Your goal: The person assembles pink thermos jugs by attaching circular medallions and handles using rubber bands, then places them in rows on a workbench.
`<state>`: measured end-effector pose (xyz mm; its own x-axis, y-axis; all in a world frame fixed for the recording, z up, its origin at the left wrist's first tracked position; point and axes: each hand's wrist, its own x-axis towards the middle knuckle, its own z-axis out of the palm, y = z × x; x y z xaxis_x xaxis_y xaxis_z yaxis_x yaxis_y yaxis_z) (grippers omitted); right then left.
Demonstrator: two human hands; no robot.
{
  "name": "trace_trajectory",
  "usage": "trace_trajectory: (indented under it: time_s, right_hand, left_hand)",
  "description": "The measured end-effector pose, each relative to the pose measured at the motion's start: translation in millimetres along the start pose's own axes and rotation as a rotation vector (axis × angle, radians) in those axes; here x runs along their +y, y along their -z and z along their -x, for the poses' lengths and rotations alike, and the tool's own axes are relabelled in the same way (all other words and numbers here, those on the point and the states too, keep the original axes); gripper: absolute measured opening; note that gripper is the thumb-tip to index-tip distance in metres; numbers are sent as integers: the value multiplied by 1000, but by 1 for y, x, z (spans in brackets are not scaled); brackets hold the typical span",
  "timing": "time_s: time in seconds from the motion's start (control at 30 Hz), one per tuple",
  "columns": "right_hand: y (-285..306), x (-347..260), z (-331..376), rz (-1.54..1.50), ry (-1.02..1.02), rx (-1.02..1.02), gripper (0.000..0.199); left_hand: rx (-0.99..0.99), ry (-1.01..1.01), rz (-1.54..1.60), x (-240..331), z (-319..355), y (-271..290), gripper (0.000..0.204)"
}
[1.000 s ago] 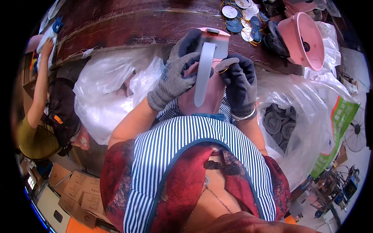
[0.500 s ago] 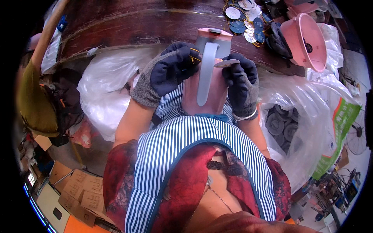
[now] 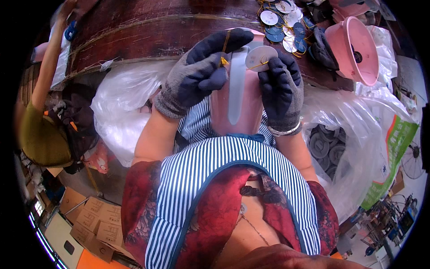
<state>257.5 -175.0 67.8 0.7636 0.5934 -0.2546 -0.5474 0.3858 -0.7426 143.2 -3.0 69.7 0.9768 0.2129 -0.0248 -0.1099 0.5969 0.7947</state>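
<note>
A pink plastic jug (image 3: 234, 105) with a pale grey handle strip stands on my lap against the wooden table edge. My left hand (image 3: 199, 74), in a grey and dark blue work glove, pinches a yellow string at the jug's top. My right hand (image 3: 281, 87), gloved the same way, holds a round white tag (image 3: 261, 57) tied to that string and rests on the jug's right side. The jug's lower end is hidden behind my striped apron (image 3: 224, 179).
A dark wooden table (image 3: 148, 31) carries a heap of round tags (image 3: 284, 20) with yellow strings and a pink jug (image 3: 354, 49) lying on its side. Clear plastic bags (image 3: 118, 105) flank me; the right one holds dark grey lids (image 3: 322, 150). Another person (image 3: 40, 116) sits at left. Cardboard boxes (image 3: 89, 224) lie on the floor.
My left hand has risen to the jug's top and now pinches the yellow string. The round tag has come up in my right hand. The person at left has raised an arm.
</note>
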Motion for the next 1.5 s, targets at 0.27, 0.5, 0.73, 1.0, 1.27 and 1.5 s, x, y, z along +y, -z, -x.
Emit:
trace_trajectory:
  time_s: [0.27, 0.5, 0.73, 1.0, 1.27, 1.5]
  right_hand:
    - [-13, -7, -4, 592, 459, -55, 22]
    - [-9, -1, -4, 559, 474, -110, 33]
    - [-14, -43, -12, 1657, 1264, -408, 31]
    - [21, 10, -25, 1305, 1126, -259, 39]
    - [-7, 6, -8, 1701, 698, -360, 50]
    - [-4, 11, -18, 1460, 609, -295, 38]
  left_hand:
    - [-93, 34, -574, 33, -23, -17, 72]
    - [-75, 31, -816, 37, -29, -21, 63]
    - [-211, -174, -1294, 56, -33, -30, 48]
    - [-75, -209, -647, 38, -38, 10, 37]
    - [610, -722, -1174, -65, -56, 43, 20]
    - [663, -237, -630, -65, 22, 57, 27]
